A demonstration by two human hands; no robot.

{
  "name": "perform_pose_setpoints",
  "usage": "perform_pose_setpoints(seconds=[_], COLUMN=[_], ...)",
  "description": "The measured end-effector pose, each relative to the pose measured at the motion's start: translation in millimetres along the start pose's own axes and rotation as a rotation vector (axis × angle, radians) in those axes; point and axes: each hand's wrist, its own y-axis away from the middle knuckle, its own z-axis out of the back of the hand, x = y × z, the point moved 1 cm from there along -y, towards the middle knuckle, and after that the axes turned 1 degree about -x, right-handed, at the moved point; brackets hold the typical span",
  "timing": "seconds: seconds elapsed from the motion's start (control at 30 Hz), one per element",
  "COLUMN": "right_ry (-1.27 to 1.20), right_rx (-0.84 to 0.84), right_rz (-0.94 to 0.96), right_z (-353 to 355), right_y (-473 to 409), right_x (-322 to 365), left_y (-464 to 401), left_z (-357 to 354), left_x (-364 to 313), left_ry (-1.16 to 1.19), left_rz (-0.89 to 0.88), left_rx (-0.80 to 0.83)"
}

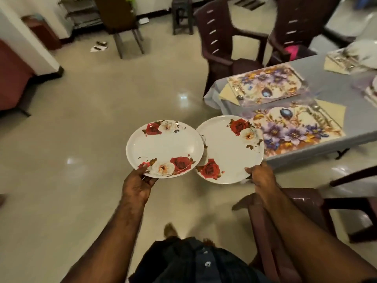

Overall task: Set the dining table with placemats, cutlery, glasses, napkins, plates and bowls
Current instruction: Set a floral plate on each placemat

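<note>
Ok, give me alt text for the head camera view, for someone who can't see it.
A person holds two white rose-patterned plates, the left plate in the left hand, the right plate in the right hand, beside a grey table. Two floral placemats lie bare at the table's near end.

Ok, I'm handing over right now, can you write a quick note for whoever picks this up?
Left hand grips the rim of one rose-patterned plate; right hand grips the rim of a second plate. Both plates are in the air, short of the table.
Done: the two near floral placemats are laid, each with a napkin beside it. A farther setting looks to have a plate, but it is blurred.
Left: set one plate on each near placemat. Cutlery, glasses and bowls are too blurred to confirm, so check them.
</note>
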Motion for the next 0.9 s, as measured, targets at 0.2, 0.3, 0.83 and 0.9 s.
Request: perform_pose_setpoints(seconds=[0.2, 0.3, 0.83, 0.9], right_ry=[-0.132, -0.143, -0.651, -0.629], right_rx=[-0.220, -0.366, -0.812, -0.845], right_rz=[0.079, 0.062, -0.100, -0.161], right_z=[9.7, 22.9, 102.1, 112.0], right_y=[-69.4, -96.5, -155.3, -166.1], right_x=[58.4, 75.0, 100.9, 91.9], left_y=[-115.8, -156.2, -217.0, -221.8], left_z=[-145.9, -223.1, -544.2, -561.9], left_x=[-26.9, -32.0, 53.7, 65.8], left_ry=[-0.092, -0.147, -0.400, -0.411], left_rz=[0.085, 0.139, 0.316, 0.322], left_rx=[0.240, 0.369, 0.675, 0.651])
